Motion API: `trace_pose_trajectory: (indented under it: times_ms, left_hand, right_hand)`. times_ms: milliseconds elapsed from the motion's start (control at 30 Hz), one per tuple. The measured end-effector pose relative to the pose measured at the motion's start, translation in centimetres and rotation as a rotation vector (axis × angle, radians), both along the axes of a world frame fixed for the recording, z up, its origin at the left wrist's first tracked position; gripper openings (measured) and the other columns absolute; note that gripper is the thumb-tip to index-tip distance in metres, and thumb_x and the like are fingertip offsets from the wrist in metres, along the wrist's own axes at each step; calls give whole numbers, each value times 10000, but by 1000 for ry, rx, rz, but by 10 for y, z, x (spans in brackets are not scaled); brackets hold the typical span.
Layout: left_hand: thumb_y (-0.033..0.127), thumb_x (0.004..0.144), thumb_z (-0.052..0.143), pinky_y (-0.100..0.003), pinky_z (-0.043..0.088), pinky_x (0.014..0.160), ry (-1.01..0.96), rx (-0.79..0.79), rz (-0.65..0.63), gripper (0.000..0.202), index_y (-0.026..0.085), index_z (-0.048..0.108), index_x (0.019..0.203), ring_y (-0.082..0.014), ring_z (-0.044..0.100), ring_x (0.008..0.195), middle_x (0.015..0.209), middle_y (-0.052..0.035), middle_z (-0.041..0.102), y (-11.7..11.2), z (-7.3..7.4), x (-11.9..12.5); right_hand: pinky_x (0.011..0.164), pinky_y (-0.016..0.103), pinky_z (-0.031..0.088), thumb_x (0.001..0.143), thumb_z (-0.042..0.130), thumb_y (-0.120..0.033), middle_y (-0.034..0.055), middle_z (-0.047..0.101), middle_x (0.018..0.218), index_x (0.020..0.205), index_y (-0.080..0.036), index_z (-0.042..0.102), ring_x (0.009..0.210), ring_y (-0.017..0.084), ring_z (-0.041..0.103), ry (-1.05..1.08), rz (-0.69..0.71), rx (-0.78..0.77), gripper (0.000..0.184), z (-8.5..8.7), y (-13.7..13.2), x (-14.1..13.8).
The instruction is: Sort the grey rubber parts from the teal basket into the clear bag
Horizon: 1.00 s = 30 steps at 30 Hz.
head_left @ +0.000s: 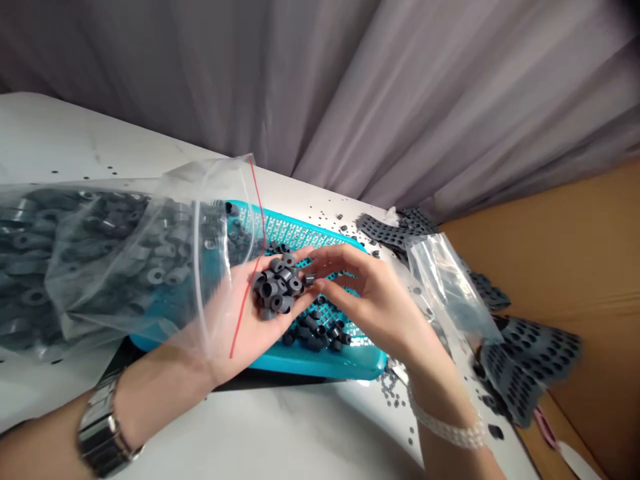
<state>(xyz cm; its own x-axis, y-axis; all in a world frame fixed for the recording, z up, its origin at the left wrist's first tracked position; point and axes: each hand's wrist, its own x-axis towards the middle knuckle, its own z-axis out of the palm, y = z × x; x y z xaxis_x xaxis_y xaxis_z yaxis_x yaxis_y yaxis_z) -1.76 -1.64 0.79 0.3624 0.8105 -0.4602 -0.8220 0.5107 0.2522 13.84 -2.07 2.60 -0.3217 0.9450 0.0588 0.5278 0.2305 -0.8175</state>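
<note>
My left hand (253,320) is palm up over a turquoise perforated tray (325,363), cupping a heap of small dark grey rubber rings (277,283). A clear zip bag (150,267) with a red seal strip, full of the same rings, rests over that wrist and forearm. My right hand (370,300) reaches in from the right, its fingertips pinched on one ring (309,279) at the edge of the heap. More loose rings (317,330) lie in the tray below the hands. A metal watch is on my left wrist and a pearl bracelet on my right.
A second clear bag (450,287) lies right of the tray. Dark punched rubber sheets (530,360) lie at the right and behind the tray (390,230). Small black bits (395,393) dot the white table. Brown cardboard (575,267) stands at the right; a grey curtain hangs behind.
</note>
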Motion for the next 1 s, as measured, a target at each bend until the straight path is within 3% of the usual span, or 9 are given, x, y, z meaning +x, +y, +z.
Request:
trace_pose_trajectory:
  times_ms: [133, 200, 400, 600, 733, 867, 1000]
  left_hand:
    - [-22, 793, 426, -172, 505, 509, 91, 33, -60, 360, 197, 691, 901, -151, 680, 691, 692, -25, 696, 2, -6, -1]
    - [-40, 782, 412, -162, 506, 505, 82, 59, -80, 358, 180, 686, 852, -137, 674, 673, 680, -21, 684, 4, -10, -2]
    - [52, 846, 413, -244, 593, 699, -14, 101, -114, 268, 108, 667, 782, -146, 685, 723, 824, -68, 701, 6, -16, -2]
    - [-16, 811, 367, -327, 579, 845, 77, 154, -85, 352, 147, 676, 855, -195, 680, 938, 890, -82, 707, 1, -16, -1]
    - [41, 827, 405, -303, 585, 803, 94, 114, -86, 307, 183, 676, 856, -207, 680, 927, 813, -69, 704, 1, -17, -1]
    - [90, 826, 454, -253, 584, 693, 76, 35, -131, 244, 159, 677, 895, -213, 681, 956, 920, -84, 722, 4, -15, -1]
    - [118, 830, 462, -237, 574, 715, 42, 6, -152, 284, 181, 677, 1005, -204, 661, 1036, 1008, -67, 724, 5, -14, -2]
  right_hand:
    - [851, 352, 533, 811, 694, -223, 43, 637, 1114, 1153, -241, 616, 951, 179, 621, -70, 15, 105, 351, -2, -4, -7]
    - [825, 344, 531, 820, 684, -220, 51, 623, 1150, 1112, -237, 635, 976, 190, 611, -126, 39, 163, 296, -5, -5, -11]
    - [800, 329, 528, 872, 573, -154, 29, 690, 1031, 997, -207, 678, 877, 164, 645, -122, 8, 151, 171, -8, 0, -10]
    - [885, 338, 521, 886, 518, -117, 22, 716, 1078, 1021, -199, 695, 1018, 181, 653, -62, -46, 93, 237, -3, 1, -4]
    - [891, 345, 516, 904, 504, -139, 27, 699, 1103, 1081, -206, 676, 1003, 176, 645, -68, -24, 78, 256, -1, -1, -3]
    - [811, 314, 534, 823, 638, -138, 29, 680, 1108, 1147, -204, 635, 873, 150, 641, -155, 26, 136, 330, -3, -3, -5]
    - [772, 290, 537, 803, 627, -72, 38, 678, 1125, 1083, -180, 650, 834, 137, 644, -185, 64, 173, 301, -6, -4, -9]
